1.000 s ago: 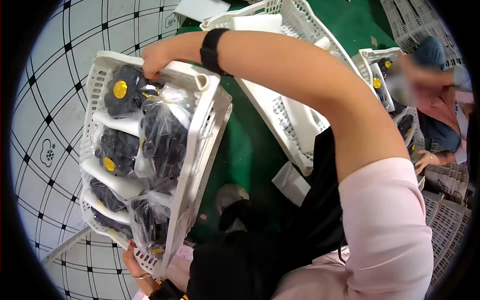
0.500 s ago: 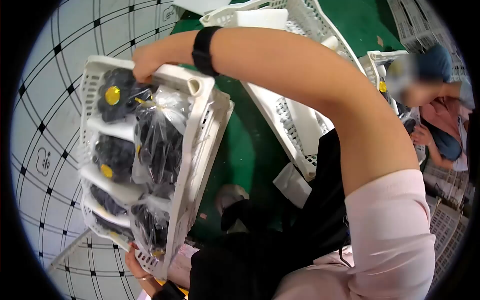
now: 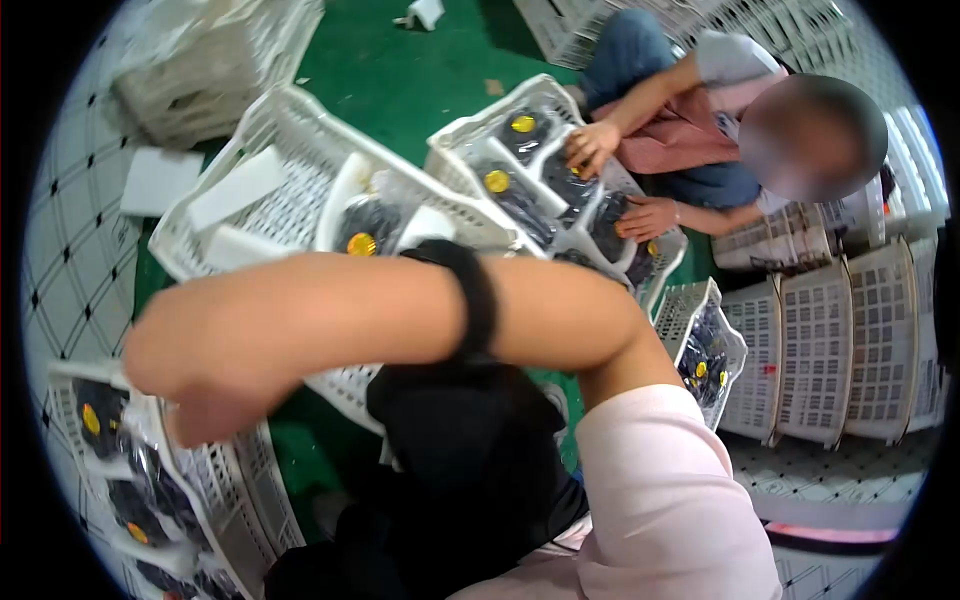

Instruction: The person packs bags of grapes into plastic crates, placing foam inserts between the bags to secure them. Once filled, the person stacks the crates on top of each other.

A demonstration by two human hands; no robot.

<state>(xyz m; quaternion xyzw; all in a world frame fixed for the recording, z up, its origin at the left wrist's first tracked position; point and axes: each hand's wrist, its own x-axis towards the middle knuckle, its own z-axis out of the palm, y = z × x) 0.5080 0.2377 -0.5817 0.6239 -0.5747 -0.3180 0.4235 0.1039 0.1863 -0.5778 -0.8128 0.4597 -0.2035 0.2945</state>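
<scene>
My right hand (image 3: pixel 200 360), smeared by motion and with a black band on its wrist, reaches across to the left. It overlaps the upper edge of a white plastic crate (image 3: pixel 205 495) at the lower left. In that crate are clear bags of dark grapes (image 3: pixel 140 525) with round yellow stickers, set between white padding strips. Another crate wall shows close beside it. My left hand is out of view. Beyond my forearm lies a larger white crate (image 3: pixel 180 240) holding white foam blocks (image 3: pixel 235 190) and one grape bag (image 3: pixel 368 218).
A co-worker (image 3: pixel 680 125) sits at the upper right, both hands on grape bags in a white crate (image 3: pixel 455 140). A smaller filled crate (image 3: pixel 680 310) stands right of my arm, near upright crates (image 3: pixel 815 350). More crates (image 3: pixel 190 90) stand at the upper left on green floor.
The view has swung right, bringing the co-worker and their crate further in. The filled crate now sits lower left in view. My left hand has gone out of view; my right hand is now blurred.
</scene>
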